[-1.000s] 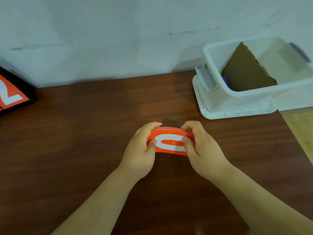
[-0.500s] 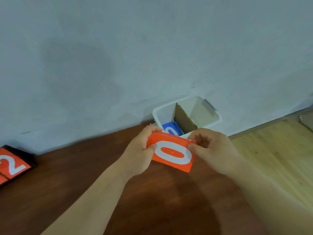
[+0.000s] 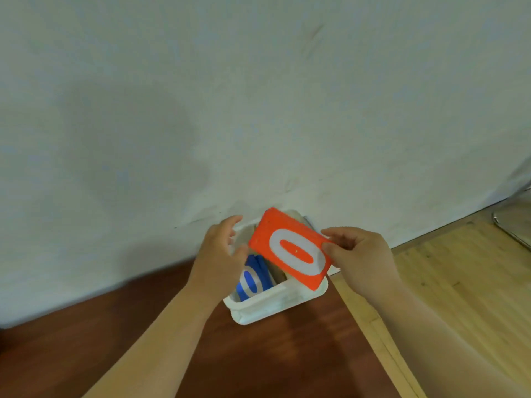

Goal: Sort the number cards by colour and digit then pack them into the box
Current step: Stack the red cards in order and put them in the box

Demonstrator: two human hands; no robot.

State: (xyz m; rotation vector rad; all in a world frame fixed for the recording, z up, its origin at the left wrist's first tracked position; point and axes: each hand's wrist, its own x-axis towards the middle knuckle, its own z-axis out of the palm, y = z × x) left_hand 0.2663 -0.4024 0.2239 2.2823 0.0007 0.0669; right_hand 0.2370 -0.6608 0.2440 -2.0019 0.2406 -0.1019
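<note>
Right hand (image 3: 362, 259) pinches the right short edge of the orange cards (image 3: 290, 251); left hand (image 3: 221, 254), fingers loosely spread, holds nothing just beside their left edge. The cards hang above the white box (image 3: 267, 305), "0" face toward the camera, long axis running upper left to lower right. Blue cards (image 3: 253, 280) stand in the box's left compartment, on the table (image 3: 258, 354).

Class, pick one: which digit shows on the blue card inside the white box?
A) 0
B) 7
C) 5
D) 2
A: the blue card in the white box bears a white 0, the same digit as on the orange card that the right hand pinches above it.
</note>
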